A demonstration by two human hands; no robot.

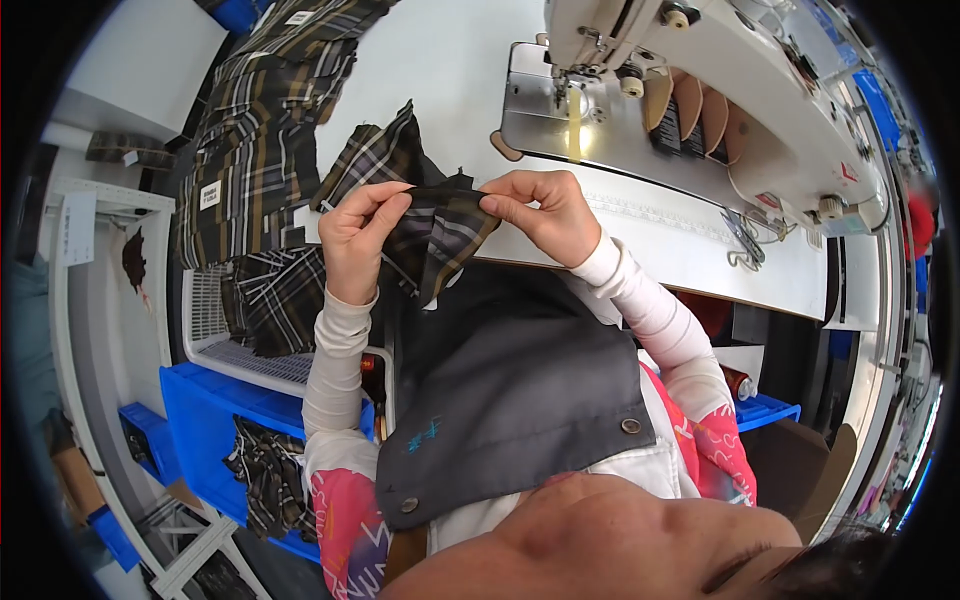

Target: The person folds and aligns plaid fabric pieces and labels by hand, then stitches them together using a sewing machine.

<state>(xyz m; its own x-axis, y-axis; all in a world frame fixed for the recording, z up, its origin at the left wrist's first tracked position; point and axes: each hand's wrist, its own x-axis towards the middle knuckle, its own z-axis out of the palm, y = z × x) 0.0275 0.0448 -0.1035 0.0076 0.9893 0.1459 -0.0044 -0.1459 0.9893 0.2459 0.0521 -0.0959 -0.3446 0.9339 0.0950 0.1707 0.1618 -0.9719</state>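
Observation:
Both hands stretch the upper edge of a dark plaid fabric piece [440,240] between them, near the table's front edge. My left hand [360,235] pinches its left end between thumb and fingers. At the right end, my right hand [545,212] pinches the same edge. The piece hangs in folds below the fingers, showing brown, grey and black checks. Another part of plaid cloth [375,165] sticks up behind my left hand; whether it belongs to the same piece I cannot tell.
A sewing machine [700,80] with a metal plate stands at the upper right. Thread snips [742,240] lie near a ruler [650,215] on the white table [440,70]. Stacked plaid pieces [255,150] are at left, above a white basket [205,310] and a blue bin [195,410].

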